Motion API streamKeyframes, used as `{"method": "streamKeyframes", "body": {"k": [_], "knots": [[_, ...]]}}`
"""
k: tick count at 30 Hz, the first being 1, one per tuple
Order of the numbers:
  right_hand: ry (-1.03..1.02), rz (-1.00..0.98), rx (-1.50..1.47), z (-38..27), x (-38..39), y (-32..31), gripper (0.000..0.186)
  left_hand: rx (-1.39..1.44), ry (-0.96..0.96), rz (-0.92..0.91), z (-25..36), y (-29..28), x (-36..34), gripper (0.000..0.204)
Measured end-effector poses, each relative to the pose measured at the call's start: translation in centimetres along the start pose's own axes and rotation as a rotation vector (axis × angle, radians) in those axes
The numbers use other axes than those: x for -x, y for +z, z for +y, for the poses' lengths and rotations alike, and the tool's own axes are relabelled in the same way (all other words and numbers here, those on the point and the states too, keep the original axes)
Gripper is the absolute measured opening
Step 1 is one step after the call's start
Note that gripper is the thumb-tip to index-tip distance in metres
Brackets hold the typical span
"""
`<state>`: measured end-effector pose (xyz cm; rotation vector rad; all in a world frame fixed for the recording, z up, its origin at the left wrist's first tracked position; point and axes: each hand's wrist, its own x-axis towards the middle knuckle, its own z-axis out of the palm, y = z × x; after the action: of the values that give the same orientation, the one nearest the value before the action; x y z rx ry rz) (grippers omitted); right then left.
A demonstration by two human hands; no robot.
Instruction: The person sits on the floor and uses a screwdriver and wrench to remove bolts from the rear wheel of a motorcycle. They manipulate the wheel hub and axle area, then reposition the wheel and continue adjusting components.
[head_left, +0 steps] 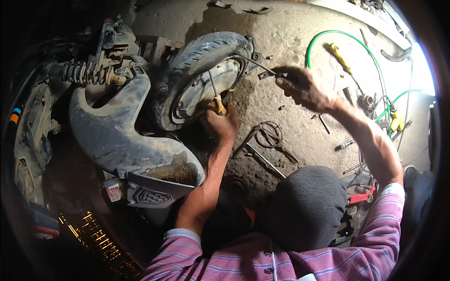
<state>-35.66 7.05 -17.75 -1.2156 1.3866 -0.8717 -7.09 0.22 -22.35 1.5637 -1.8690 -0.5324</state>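
A small scooter wheel with a dusty tire stands leaning in the upper middle, its metal rim facing me. My left hand is closed on a yellow-handled screwdriver, whose shaft reaches up to the tire's inner edge. My right hand, to the right of the wheel, is closed on a metal lever that runs to the top of the rim at the tire bead. The lever's flat end shows beside my thumb.
Left lies a dusty scooter body with a coil spring and mudguard. On the concrete floor are coiled cables, metal rods, a green hose, a long yellow-handled tool and a red air gun.
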Motion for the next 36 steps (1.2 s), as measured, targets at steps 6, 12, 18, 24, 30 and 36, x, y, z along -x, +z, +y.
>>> {"method": "streamKeyframes", "body": {"k": [6, 12, 18, 24, 30, 36], "knots": [[-0.001, -0.132, 0.149, -2.6, -2.8, -4.7, 0.034, 0.087, -0.048, -0.036, -0.9, 0.1, 0.8, 0.037], [0.017, -0.350, 0.356, -3.8, -9.3, -9.9, 0.030, -0.108, -0.062, -0.097, 0.4, -0.8, 0.3, 0.042], [0.046, -0.414, 0.315, -7.1, -11.2, -9.6, 0.030, -0.069, -0.179, -0.177, 0.9, -1.6, -0.6, 0.045], [-0.203, -0.008, 0.242, -3.8, -5.6, -3.4, 0.023, -0.107, -0.119, -0.115, 1.2, -1.1, -0.5, 0.049], [-0.028, -0.232, 0.443, -7.8, -8.8, -6.2, 0.026, -0.175, -0.257, -0.101, 2.2, -1.1, -0.5, 0.045], [-0.042, -0.277, 0.399, -8.3, -7.3, -3.4, 0.034, -0.149, -0.186, -0.052, 1.8, -1.1, -0.5, 0.043]]}}
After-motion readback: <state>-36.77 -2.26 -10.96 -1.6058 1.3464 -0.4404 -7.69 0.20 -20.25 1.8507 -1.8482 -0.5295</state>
